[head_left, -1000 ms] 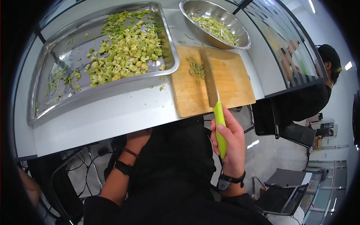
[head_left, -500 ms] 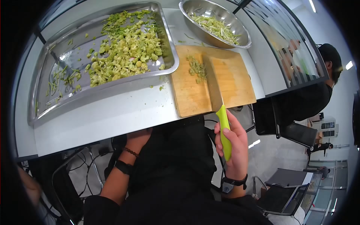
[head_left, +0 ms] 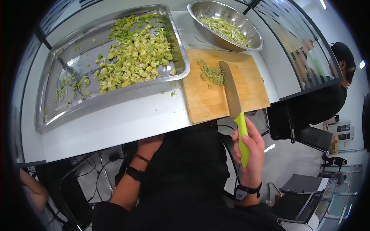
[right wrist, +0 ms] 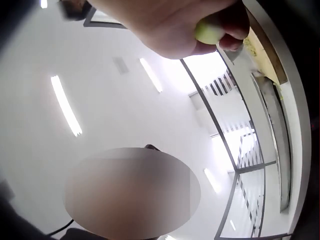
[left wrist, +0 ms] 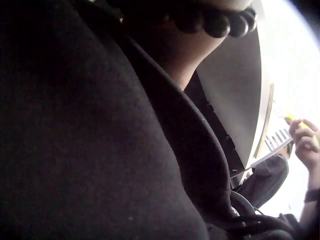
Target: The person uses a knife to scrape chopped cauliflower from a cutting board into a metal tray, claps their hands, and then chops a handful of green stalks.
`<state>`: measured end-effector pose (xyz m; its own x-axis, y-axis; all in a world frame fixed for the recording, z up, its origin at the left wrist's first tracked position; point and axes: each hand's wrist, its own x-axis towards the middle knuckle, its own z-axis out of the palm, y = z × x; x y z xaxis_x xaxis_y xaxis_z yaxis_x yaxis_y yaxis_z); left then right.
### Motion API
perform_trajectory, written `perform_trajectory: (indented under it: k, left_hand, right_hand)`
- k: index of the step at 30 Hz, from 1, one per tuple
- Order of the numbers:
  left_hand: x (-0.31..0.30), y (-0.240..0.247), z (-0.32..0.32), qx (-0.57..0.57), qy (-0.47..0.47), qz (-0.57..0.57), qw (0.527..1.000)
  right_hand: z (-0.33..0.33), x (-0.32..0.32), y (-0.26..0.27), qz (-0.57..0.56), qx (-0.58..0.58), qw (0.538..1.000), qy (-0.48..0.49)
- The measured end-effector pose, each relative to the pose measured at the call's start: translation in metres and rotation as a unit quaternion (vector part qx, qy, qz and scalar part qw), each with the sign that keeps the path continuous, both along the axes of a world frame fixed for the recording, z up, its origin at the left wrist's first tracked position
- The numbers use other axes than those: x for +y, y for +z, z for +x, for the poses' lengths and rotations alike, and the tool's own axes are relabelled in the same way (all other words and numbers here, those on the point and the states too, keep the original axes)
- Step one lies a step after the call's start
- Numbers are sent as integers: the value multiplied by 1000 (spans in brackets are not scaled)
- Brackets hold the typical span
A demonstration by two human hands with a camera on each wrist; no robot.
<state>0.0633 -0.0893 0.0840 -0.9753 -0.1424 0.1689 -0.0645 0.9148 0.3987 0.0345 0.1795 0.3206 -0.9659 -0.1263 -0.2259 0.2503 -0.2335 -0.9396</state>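
Green-handled steel knife (head_left: pixel 232 94), one, is gripped by the right hand (head_left: pixel 252 152), fingers curled, over one tan wooden board (head_left: pixel 250 81); left hand (head_left: pixel 151 144): grip cannot be told.

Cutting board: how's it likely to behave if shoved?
Probably stiff: the cutting board looks like a solid wooden slab. Lying flat and broad, it should slide rather than roll or tip. The loose chopped bits on top would likely scatter if jolted.

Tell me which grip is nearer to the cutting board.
Right. The right grip, around the green knife handle, is just off the near edge of the cutting board. The left grip is farther off, partly hidden below the table.
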Motion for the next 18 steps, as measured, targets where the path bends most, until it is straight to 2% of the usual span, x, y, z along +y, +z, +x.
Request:
perform_trajectory:
  k: [3,6,9,12,18]
  left_hand:
    - [2,5,0,-61,15,10,998]
    - [0,8,-2,-88,3,34,996]
    - [0,8,0,-57,-1,20,998]
    - [0,11,-2,-124,2,27,992]
    - [1,-4,-1,-43,-3,-20,999]
  right_hand:
    - [6,0,3,12,36,999,-14]
    - [1,-2,6,48,-13,999,-7]
    - [7,1,3,54,56,997,6]
    - [12,-9,3,18,62,997,36]
    - [0,-26,-7,-73,-11,989,129]
